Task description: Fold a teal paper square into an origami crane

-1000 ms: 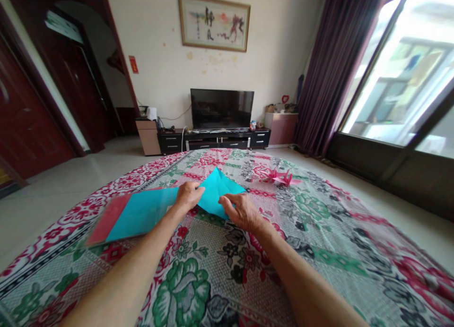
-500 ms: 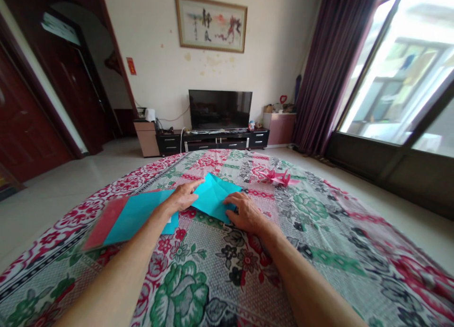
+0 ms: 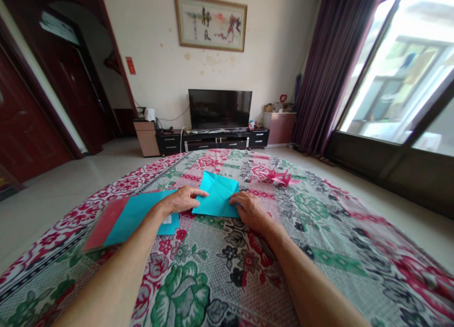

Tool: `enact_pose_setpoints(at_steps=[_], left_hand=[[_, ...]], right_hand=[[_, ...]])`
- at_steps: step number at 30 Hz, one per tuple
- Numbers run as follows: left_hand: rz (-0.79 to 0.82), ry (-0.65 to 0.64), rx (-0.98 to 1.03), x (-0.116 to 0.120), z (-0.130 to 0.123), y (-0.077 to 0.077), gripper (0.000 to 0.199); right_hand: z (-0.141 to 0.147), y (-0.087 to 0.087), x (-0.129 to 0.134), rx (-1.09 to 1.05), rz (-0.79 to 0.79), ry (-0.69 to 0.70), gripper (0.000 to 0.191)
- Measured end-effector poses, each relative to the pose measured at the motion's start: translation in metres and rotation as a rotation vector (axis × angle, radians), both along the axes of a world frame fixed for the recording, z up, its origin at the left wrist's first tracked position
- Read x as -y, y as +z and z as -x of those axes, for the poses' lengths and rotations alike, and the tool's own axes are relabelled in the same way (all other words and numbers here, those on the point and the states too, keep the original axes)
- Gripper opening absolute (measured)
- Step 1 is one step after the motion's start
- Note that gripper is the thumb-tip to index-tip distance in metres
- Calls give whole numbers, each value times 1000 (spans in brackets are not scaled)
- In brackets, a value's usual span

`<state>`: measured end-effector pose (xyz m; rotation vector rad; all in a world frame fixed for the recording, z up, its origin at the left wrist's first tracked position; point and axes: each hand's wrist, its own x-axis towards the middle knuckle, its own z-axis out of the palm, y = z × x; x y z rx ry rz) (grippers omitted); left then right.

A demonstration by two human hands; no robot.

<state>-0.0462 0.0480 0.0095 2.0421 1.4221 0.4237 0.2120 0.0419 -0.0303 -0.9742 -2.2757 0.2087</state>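
Observation:
A square sheet of blue paper [image 3: 218, 194] with crease lines across it lies on the tablecloth in front of me. At its left edge is my left hand [image 3: 182, 199], index finger stretched over the paper and thumb lower at the edge, holding that side. My right hand [image 3: 248, 209] grips the right edge, its fingers curled and the thumb partly hidden. Beneath my left wrist lies a stack of blue and pink paper [image 3: 135, 216], partly covered by the forearm. Beyond my right hand stand pink folded paper cranes [image 3: 282, 177].
A patterned cloth covers the round table [image 3: 305, 251]. Past its far edge are a television [image 3: 220, 109] on a low black cabinet [image 3: 232, 140], a framed picture [image 3: 212, 22] on the wall, and a purple curtain [image 3: 329, 67] beside the window at right.
The blue sheet has turned so its near edge runs nearly level across my view. My left hand has shifted slightly right over it, and the right hand has moved a little along with its edge.

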Motion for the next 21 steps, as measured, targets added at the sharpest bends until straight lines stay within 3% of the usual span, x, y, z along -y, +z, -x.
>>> enact_pose_setpoints(at_steps=[5, 11, 21], left_hand=[[32, -5, 25, -2, 2, -4, 54], [45, -4, 27, -1, 2, -4, 54], [61, -4, 32, 1, 0, 0, 54]], right_hand=[[1, 8, 9, 52, 36, -20, 21], [-1, 17, 16, 133, 106, -21, 48], [-5, 11, 9, 18, 84, 47, 37]])
